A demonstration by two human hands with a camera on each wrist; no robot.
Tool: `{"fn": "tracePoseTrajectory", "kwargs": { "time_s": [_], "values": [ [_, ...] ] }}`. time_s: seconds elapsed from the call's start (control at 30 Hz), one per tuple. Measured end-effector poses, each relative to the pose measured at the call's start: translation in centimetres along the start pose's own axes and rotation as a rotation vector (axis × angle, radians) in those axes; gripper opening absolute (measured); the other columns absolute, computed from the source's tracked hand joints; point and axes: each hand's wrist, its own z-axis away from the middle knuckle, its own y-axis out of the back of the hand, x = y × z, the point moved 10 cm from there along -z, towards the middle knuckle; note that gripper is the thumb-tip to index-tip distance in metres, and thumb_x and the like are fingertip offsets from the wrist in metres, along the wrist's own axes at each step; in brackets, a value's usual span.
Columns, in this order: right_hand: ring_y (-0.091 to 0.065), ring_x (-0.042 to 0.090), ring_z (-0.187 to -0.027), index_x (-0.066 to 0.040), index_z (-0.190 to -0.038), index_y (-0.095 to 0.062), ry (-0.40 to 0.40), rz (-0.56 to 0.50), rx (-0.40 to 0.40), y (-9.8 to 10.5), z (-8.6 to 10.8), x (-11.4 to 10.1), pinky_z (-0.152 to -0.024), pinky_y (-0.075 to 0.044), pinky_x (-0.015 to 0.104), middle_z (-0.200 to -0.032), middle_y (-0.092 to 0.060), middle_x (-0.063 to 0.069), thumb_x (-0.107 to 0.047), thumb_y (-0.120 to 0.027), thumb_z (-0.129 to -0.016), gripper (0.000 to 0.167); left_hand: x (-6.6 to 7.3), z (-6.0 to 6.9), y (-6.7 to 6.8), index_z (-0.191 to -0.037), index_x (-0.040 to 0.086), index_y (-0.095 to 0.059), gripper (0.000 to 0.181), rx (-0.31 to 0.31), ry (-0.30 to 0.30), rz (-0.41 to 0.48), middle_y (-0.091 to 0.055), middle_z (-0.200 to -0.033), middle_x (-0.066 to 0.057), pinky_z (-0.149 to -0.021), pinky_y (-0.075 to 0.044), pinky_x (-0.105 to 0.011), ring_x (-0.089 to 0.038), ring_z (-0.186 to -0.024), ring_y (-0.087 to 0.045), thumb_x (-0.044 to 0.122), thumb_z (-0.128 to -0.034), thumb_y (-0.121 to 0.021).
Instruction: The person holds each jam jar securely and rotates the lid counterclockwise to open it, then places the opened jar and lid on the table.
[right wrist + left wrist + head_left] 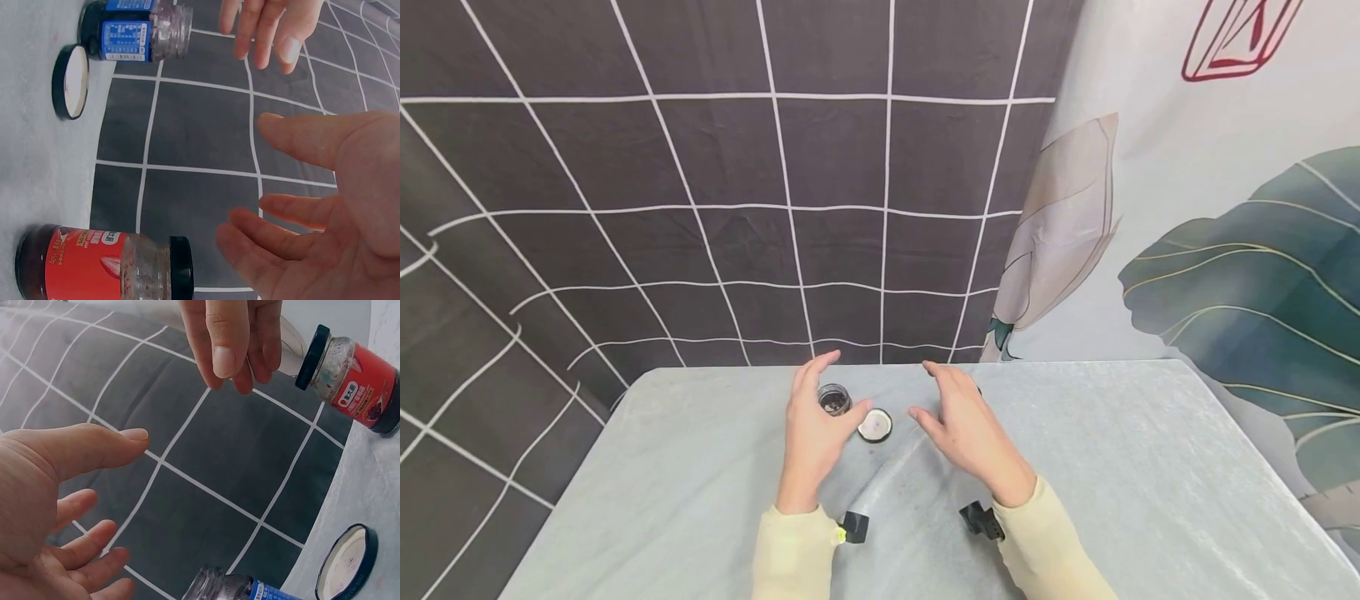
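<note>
Both hands hover over the table with fingers spread and hold nothing. My left hand (811, 437) is nearest to a lidless glass jar with a blue label (125, 40), dark contents showing inside its mouth (834, 400). Just right of that jar lies its dark-rimmed lid (875, 426), pale inner side up. My right hand (973, 429) is close to a second glass jar with a red label (365, 381) and a dark lid (312, 357) on it. That red-labelled jar stands upright, almost wholly hidden behind the right hand in the head view.
A pale grey cloth covers the table (1150, 467). Behind it hangs a dark cloth with a white grid (842, 150), and at the right a white curtain with leaf prints (1247, 283). A small black camera (855, 527) sits at the left wrist, another (981, 521) at the right.
</note>
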Motion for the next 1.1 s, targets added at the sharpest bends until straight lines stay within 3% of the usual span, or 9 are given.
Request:
{"fn": "tracePoseTrajectory", "kwargs": {
  "time_s": [0.27, 0.53, 0.93, 1.1],
  "values": [
    [-0.053, 0.03, -0.101, 0.009, -0.139, -0.048, 0.003, 0.011, 0.014, 0.4, 0.1, 0.3, -0.093, -0.045, 0.047, -0.118, -0.059, 0.018, -0.015, -0.08, -0.086, 0.066, 0.5, 0.2, -0.8, -0.137, 0.014, -0.059, 0.072, -0.017, -0.03, -0.002, -0.053, -0.141, -0.004, -0.111, -0.035, -0.043, -0.022, -0.132, -0.049, 0.009, -0.071, -0.088],
    [-0.053, 0.039, -0.122, 0.01, -0.139, -0.048, -0.02, 0.01, -0.002, 0.6, 0.2, 1.0, -0.104, -0.042, 0.052, -0.13, -0.058, 0.024, -0.014, -0.077, -0.088, 0.064, 0.8, 0.4, -1.6, -0.136, 0.014, -0.059, 0.072, -0.04, -0.06, -0.01, -0.053, -0.14, -0.003, -0.111, -0.036, -0.042, -0.021, -0.131, -0.049, 0.008, -0.0708, -0.089],
    [-0.051, 0.04, -0.126, 0.01, -0.14, -0.047, -0.057, 0.011, -0.029, 0.7, 0.3, 2.0, -0.106, -0.041, 0.053, -0.133, -0.056, 0.025, -0.017, -0.077, -0.089, 0.064, 0.8, 0.7, -2.6, -0.135, 0.016, -0.061, 0.07, -0.068, -0.053, -0.009, -0.053, -0.14, -0.003, -0.103, -0.044, -0.048, -0.024, -0.13, -0.05, 0.01, -0.0705, -0.088],
    [-0.049, 0.041, -0.128, 0.01, -0.14, -0.047, -0.064, 0.005, -0.021, 1.0, 0.4, 2.2, -0.106, -0.04, 0.054, -0.134, -0.055, 0.026, -0.016, -0.076, -0.089, 0.063, 0.8, 0.7, -3.4, -0.135, 0.015, -0.061, 0.071, -0.083, -0.045, -0.051, -0.054, -0.141, -0.002, -0.104, -0.04, -0.047, -0.027, -0.129, -0.048, 0.013, -0.07, -0.089]
  ]
}}
